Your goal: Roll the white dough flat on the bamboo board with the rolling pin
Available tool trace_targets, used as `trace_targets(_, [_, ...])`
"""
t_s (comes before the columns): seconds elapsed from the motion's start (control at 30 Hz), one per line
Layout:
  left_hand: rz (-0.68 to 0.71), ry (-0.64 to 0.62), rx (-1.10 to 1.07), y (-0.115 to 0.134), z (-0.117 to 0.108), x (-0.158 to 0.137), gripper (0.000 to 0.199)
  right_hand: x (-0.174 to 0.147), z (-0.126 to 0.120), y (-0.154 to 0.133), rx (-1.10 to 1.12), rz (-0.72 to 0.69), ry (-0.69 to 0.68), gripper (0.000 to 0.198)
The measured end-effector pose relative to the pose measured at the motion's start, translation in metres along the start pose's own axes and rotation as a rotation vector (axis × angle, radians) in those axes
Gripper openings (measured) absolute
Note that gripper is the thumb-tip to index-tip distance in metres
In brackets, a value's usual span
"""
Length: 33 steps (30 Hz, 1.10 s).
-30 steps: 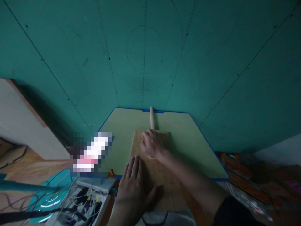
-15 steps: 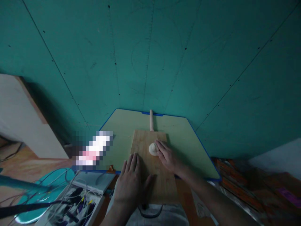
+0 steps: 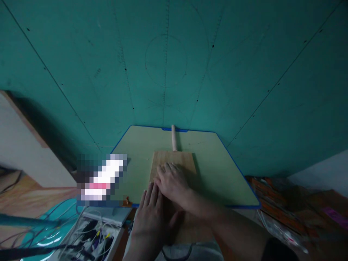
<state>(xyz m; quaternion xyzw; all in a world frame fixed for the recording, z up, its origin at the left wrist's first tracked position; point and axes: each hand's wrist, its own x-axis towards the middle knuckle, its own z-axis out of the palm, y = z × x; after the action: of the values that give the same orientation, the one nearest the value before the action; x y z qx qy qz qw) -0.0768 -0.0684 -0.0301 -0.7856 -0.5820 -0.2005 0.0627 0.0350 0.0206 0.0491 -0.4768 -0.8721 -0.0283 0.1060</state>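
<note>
A wooden cutting board (image 3: pixel 174 156) lies on a pale green mat with a blue rim (image 3: pixel 217 170). My right hand (image 3: pixel 174 183) rests palm down over the middle of the board, its fingers together and curved. The round lump of dough seen earlier is covered by this hand and out of sight. My left hand (image 3: pixel 152 214) lies flat along the board's left side, fingers stretched out and thumb apart. The two hands touch or overlap near the left fingertips. Beyond the board's far end, a pale wooden rolling pin (image 3: pixel 174 138) lies lengthwise on the mat.
A green wall (image 3: pixel 174 72) rises right behind the mat. At the left are a blurred-out bright object (image 3: pixel 104 179), a box of cables (image 3: pixel 95 235) and a teal basin (image 3: pixel 51 232). Orange-brown clutter (image 3: pixel 280 206) lies at the right.
My right hand has moved left and come over the dough, which it now hides. My left hand stays on the board. The view has shifted slightly.
</note>
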Motion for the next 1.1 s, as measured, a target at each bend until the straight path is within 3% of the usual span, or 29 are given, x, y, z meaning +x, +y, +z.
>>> trace_targets(0.1, [-0.005, 0.01, -0.005, -0.001, 0.0, -0.003, 0.096, 0.026, 0.015, 0.024, 0.124, -0.148, 0.07, 0.021])
trace_targets(0.23, [-0.043, 0.005, -0.027, 0.001, -0.001, -0.003, 0.094, 0.038, 0.03, 0.066, 0.324, -0.207, 0.148, 0.027])
trace_targets(0.33, [-0.087, -0.015, -0.036, 0.003, -0.002, -0.001, 0.09, 0.025, 0.039, 0.094, 0.413, -0.183, 0.228, 0.037])
trace_targets(0.47, [-0.128, -0.056, -0.043, 0.007, -0.006, 0.005, 0.085, -0.018, 0.037, 0.115, 0.48, -0.123, 0.236, 0.047])
trace_targets(0.63, [-0.163, -0.124, -0.056, 0.014, -0.019, 0.013, 0.084, -0.086, 0.017, 0.093, 0.437, -0.124, 0.204, 0.052])
trace_targets(0.77, [-0.154, -0.132, -0.069, 0.017, -0.023, 0.014, 0.085, -0.108, 0.006, 0.053, 0.322, -0.165, 0.196, 0.053])
trace_targets(0.93, [-0.099, -0.089, -0.052, 0.016, -0.015, 0.008, 0.087, -0.067, 0.003, 0.022, 0.139, -0.088, 0.068, 0.047])
trace_targets(1.1, [-0.104, -0.088, -0.048, 0.013, -0.01, 0.004, 0.099, 0.005, 0.017, 0.039, 0.147, -0.079, 0.015, 0.042])
